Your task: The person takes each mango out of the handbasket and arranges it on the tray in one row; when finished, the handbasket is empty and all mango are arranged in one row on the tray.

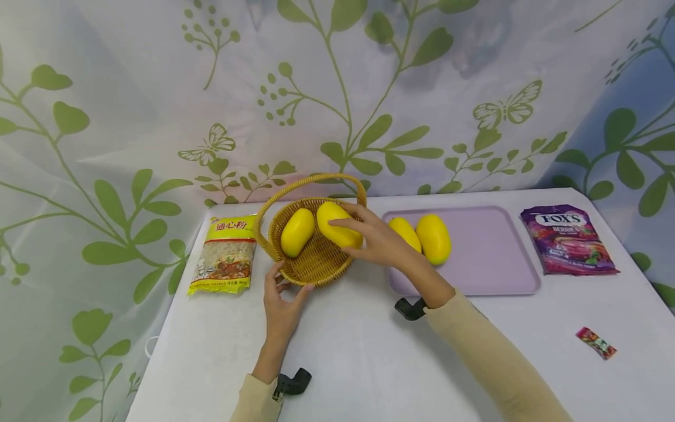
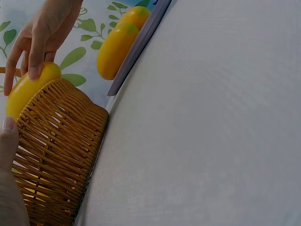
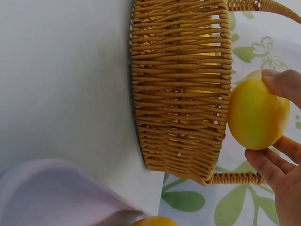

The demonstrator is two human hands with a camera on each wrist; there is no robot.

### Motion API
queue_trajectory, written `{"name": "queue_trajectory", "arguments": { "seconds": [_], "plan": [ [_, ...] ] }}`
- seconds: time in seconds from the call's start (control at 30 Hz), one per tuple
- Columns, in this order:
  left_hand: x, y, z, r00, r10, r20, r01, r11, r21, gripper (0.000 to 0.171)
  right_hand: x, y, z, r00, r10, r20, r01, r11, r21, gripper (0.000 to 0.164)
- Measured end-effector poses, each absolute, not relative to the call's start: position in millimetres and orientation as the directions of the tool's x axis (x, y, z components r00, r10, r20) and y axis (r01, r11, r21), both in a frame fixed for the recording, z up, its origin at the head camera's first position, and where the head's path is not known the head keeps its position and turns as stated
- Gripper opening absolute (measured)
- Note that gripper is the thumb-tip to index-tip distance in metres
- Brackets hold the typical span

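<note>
Right hand [image 1: 378,237] grips one of four mangoes [image 1: 337,235]; left hand [image 1: 282,308], fingers spread, touches one basket [image 1: 316,265]. Fingers' left: one "通心粉" bag [image 1: 225,252]; right: one "FOX'S" bag [image 1: 569,241].

The right wrist view's edge cut off a yellow fruit [image 3: 154,221] lower left of the right hand's [image 1: 377,237] fingers; well apart from them, a wrapper [image 1: 596,343] bore markings too small to read.
</note>
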State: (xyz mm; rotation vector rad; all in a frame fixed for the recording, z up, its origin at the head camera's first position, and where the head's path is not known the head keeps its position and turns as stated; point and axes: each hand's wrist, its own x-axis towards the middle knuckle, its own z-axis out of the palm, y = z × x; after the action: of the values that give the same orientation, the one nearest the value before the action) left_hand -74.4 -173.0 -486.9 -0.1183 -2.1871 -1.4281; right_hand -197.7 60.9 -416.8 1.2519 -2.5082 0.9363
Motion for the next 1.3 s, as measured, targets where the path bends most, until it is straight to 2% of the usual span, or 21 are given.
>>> {"name": "queue_trajectory", "arguments": {
  "seconds": [0.23, 0.8, 1.07, 1.3],
  "plan": [
    [-72.7, -172.2, -484.9, -0.861, -0.205, 0.467, 0.344, 0.443, 0.828, 0.074, -190.0, 71.2, -416.6, -0.631, -0.631, 0.450, -0.771, 0.452, -0.448, 0.060],
    [-74.1, -172.0, -487.2, -0.856, -0.205, 0.474, 0.349, 0.446, 0.824, 0.073, -163.3, 122.3, -421.3, -0.716, -0.501, 0.487, -0.699, 0.523, -0.489, 0.058],
    [-81.3, -177.3, -509.6, -0.858, -0.228, 0.461, 0.341, 0.420, 0.841, 0.077, -157.4, 143.8, -427.4, -0.754, -0.410, 0.513, -0.656, 0.522, -0.546, 0.058],
    [-73.9, -171.2, -486.3, -0.862, -0.212, 0.460, 0.342, 0.427, 0.837, 0.075, -155.3, 156.6, -426.7, -0.773, -0.387, 0.503, -0.631, 0.553, -0.544, 0.058]
  ]
}}
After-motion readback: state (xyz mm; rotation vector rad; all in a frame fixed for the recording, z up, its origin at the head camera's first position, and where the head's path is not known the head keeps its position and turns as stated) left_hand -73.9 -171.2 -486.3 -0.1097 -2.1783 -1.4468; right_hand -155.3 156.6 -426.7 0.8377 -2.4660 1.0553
